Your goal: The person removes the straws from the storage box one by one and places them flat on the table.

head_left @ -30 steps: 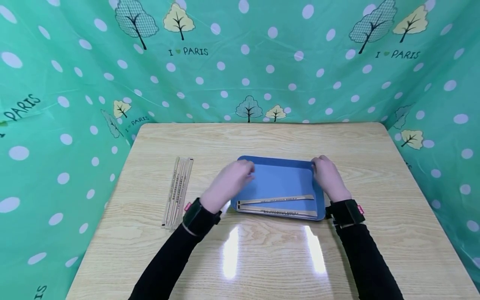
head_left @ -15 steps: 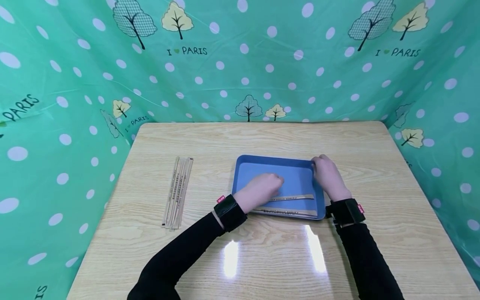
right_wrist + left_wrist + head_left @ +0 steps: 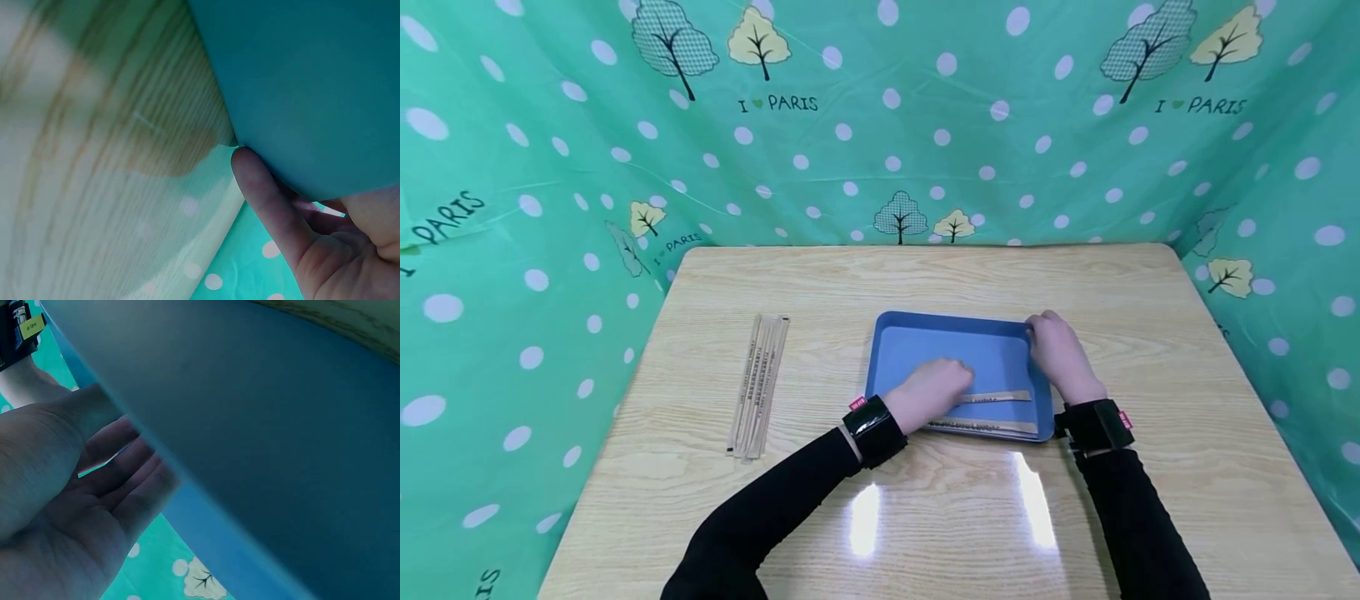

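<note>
A shallow blue tray (image 3: 943, 319) lies on the table; two long, thin paper-wrapped sticks (image 3: 996, 427) with printed writing show along its near side. Over the left part of these sticks, my left hand (image 3: 934, 390) reaches inside the tray with fingers pointing down. In the left wrist view the tray's wall hides the fingertips of my left hand (image 3: 81, 487), so whether they pinch a stick cannot be seen. My right hand (image 3: 1062, 357) grips the tray's right wall near the far corner; in the right wrist view its thumb (image 3: 265, 197) lies against the outside of that wall.
To the tray's left lies a bundle of several similar wrapped sticks (image 3: 758, 387), side by side. All this stands on a light wooden table (image 3: 820, 283), with a green dotted curtain (image 3: 917, 150) behind it and at both sides.
My left hand has moved right and nearer to me, from the tray's left side to over the sticks, shifting only slightly in the last half second. The right hand has stayed at the tray's wall.
</note>
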`<act>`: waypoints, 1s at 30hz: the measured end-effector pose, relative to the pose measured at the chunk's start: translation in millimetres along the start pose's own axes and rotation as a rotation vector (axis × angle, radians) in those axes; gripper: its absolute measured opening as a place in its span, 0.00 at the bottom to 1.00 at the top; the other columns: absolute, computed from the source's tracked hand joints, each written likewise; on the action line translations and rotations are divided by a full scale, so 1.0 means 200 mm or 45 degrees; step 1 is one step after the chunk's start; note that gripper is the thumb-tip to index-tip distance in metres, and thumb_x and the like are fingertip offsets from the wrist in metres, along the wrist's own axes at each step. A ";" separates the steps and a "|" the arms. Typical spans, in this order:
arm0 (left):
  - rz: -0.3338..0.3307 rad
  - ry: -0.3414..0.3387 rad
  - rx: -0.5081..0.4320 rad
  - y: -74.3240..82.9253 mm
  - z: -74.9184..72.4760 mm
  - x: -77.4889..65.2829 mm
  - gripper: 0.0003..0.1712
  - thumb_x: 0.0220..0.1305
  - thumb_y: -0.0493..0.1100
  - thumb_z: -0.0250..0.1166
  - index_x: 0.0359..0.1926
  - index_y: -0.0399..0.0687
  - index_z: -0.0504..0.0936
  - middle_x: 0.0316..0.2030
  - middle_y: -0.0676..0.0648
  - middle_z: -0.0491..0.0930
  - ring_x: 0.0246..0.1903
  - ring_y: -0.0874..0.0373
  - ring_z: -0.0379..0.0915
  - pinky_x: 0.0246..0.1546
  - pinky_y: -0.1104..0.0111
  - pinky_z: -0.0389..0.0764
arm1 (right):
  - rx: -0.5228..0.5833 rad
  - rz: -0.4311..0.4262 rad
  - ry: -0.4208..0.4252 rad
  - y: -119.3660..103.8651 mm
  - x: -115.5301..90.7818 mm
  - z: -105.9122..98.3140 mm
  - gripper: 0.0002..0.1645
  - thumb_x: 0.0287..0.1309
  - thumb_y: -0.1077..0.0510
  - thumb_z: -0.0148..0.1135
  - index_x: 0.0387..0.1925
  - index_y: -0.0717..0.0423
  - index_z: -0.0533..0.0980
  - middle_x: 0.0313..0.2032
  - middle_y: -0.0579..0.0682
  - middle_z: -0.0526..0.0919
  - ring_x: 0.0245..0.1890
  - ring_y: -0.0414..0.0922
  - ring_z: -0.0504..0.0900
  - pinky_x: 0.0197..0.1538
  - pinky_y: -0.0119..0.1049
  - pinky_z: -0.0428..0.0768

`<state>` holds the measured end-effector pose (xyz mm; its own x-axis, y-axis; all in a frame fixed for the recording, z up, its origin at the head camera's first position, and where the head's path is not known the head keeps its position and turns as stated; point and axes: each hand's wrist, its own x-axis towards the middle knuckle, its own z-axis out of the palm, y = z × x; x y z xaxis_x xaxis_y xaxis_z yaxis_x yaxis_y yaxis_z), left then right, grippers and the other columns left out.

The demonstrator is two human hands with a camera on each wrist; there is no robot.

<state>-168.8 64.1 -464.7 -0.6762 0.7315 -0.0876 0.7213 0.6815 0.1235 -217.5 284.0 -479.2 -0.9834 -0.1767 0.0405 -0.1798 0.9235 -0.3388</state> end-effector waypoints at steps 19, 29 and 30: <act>0.021 0.004 -0.053 0.02 0.02 -0.01 0.08 0.60 0.33 0.58 0.31 0.48 0.81 0.28 0.52 0.81 0.27 0.61 0.77 0.26 0.73 0.77 | -0.002 0.020 -0.011 0.01 0.00 0.00 0.15 0.65 0.66 0.48 0.46 0.74 0.74 0.39 0.67 0.75 0.40 0.60 0.77 0.42 0.52 0.76; 0.038 0.031 -0.049 0.02 0.03 -0.02 0.10 0.62 0.33 0.56 0.29 0.48 0.82 0.27 0.52 0.81 0.25 0.62 0.76 0.25 0.73 0.77 | -0.003 0.002 0.007 0.00 0.00 0.00 0.14 0.64 0.67 0.50 0.46 0.75 0.74 0.38 0.67 0.76 0.40 0.60 0.77 0.42 0.51 0.76; 0.036 0.030 -0.055 0.01 0.03 -0.02 0.10 0.62 0.33 0.56 0.29 0.48 0.81 0.27 0.52 0.81 0.25 0.62 0.75 0.24 0.74 0.76 | -0.002 0.001 0.007 0.00 0.00 -0.01 0.14 0.64 0.67 0.50 0.46 0.75 0.74 0.38 0.67 0.76 0.40 0.60 0.77 0.42 0.52 0.76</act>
<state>-163.9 63.7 -469.4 -0.6595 0.7493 -0.0604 0.7333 0.6589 0.1679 -217.4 284.9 -478.4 -0.9837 -0.1737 0.0455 -0.1788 0.9242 -0.3373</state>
